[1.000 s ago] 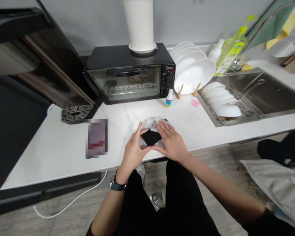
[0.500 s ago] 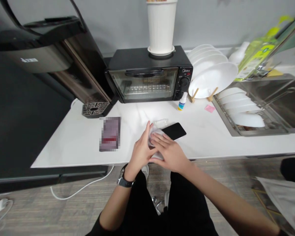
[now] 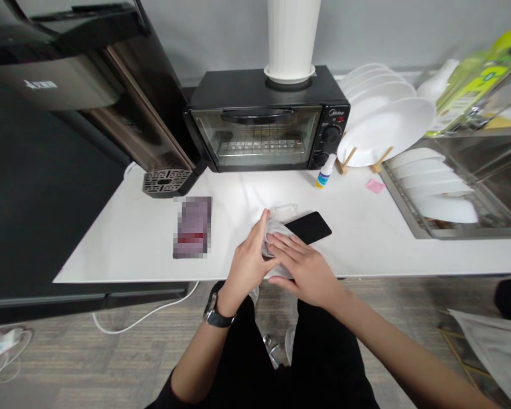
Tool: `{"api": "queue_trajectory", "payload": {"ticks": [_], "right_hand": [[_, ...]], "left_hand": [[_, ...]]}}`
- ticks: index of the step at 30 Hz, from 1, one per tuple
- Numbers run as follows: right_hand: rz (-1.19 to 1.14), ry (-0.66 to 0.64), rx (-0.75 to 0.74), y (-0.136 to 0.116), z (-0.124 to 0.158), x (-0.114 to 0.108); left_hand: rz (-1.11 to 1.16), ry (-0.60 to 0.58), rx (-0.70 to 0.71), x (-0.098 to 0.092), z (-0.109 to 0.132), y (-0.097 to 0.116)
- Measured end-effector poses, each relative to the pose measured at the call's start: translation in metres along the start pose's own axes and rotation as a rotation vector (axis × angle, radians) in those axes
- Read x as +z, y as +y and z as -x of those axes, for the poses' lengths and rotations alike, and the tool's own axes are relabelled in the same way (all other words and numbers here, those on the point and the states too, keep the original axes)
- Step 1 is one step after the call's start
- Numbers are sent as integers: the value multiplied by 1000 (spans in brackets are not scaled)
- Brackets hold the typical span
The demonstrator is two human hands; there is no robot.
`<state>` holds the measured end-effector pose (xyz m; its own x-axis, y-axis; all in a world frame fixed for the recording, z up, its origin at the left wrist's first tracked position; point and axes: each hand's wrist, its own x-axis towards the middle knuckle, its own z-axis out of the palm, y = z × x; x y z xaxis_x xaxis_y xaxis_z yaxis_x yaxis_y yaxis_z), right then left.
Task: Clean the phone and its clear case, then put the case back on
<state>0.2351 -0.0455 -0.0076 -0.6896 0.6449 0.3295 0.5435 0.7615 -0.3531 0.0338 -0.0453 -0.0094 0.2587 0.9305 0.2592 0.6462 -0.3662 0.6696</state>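
Note:
My left hand (image 3: 250,261), with a watch at the wrist, is closed around a bunched pale grey cloth (image 3: 272,232) just above the counter's front edge. From the right, my right hand (image 3: 304,267) presses its fingers flat onto the same cloth. Whatever may lie inside the cloth is hidden by my fingers. A black phone (image 3: 310,227) lies face up on the counter, close behind my right hand. Just beyond the cloth is a clear, see-through item (image 3: 284,212) whose kind I cannot make out. A small white spray bottle (image 3: 325,171) with a blue and yellow label stands farther back.
On the white counter (image 3: 123,244), a purple pouch-like thing (image 3: 193,221), partly blurred, lies to the left. Behind stand a drinks dispenser (image 3: 166,182) and a black toaster oven (image 3: 259,139). White plates (image 3: 387,128), a pink note (image 3: 375,186) and a sink rack (image 3: 430,224) are rightward.
The whole view has shifted slightly, so the counter items appear a little to the right. Both hands stay together on the cloth, with only a slight shift of the right fingers.

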Motion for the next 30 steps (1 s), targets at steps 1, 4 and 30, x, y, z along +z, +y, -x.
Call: {"api": "queue_trajectory", "payload": {"ticks": [1, 4, 30], "right_hand": [[-3, -12, -3, 2, 6, -4], [72, 28, 104, 21, 28, -20], [36, 6, -24, 22, 20, -18]], "left_hand": [[-13, -3, 6, 0, 0, 0], [-27, 6, 29, 2, 1, 1], [66, -71, 75, -4, 1, -1]]}}
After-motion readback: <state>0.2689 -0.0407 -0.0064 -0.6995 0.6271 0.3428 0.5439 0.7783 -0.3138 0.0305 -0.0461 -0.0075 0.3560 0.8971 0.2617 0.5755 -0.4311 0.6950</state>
